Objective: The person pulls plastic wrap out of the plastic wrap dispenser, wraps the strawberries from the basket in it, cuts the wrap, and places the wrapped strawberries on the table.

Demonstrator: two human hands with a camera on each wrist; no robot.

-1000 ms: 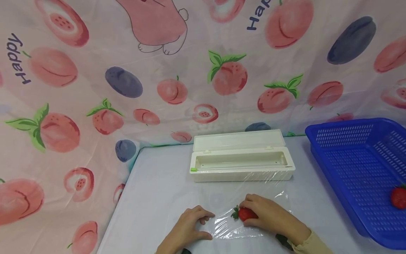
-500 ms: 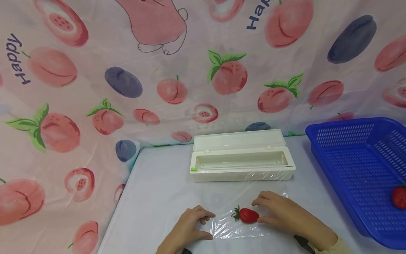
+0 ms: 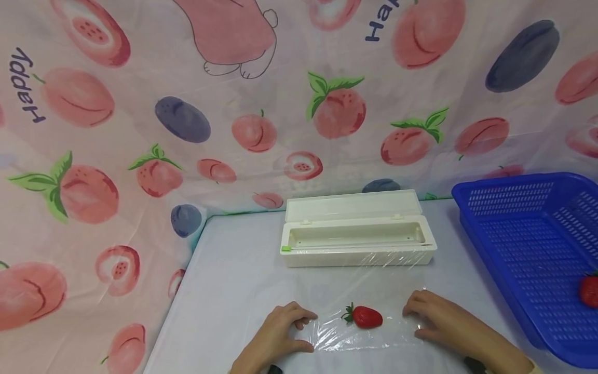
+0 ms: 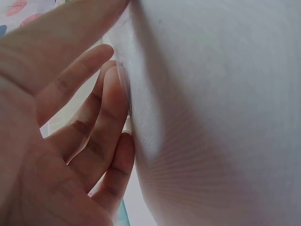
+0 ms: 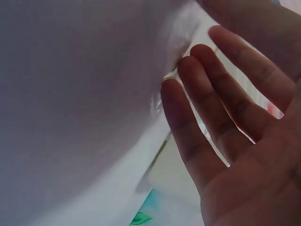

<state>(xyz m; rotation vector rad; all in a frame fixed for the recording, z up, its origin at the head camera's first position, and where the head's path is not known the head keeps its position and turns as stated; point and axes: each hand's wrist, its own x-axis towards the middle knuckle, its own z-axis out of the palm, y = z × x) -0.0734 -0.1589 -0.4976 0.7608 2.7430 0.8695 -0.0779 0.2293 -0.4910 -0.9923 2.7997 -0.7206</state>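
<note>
A red strawberry (image 3: 367,317) with green leaves lies on a sheet of clear cling film (image 3: 341,337), its leaves toward the left. My left hand (image 3: 282,332) is at the film's left edge, thumb and fingers apart; in the left wrist view its loosely bent fingers (image 4: 115,94) are right at the film. To the right of the strawberry my right hand (image 3: 436,322) is by the film's right edge. Its fingers (image 5: 193,84) are relaxed and slightly spread in the right wrist view, holding nothing.
Behind the film stands a white cling-film dispenser box (image 3: 357,258), lid raised, with film running over its front. At the right, a blue plastic basket (image 3: 490,270) contains another strawberry (image 3: 589,291). A fruit-print cloth (image 3: 257,192) hangs behind the white table (image 3: 224,280).
My right hand has let go of the strawberry and moved right to the film's right edge. The strawberry now lies alone on the film; my left hand stays in place.
</note>
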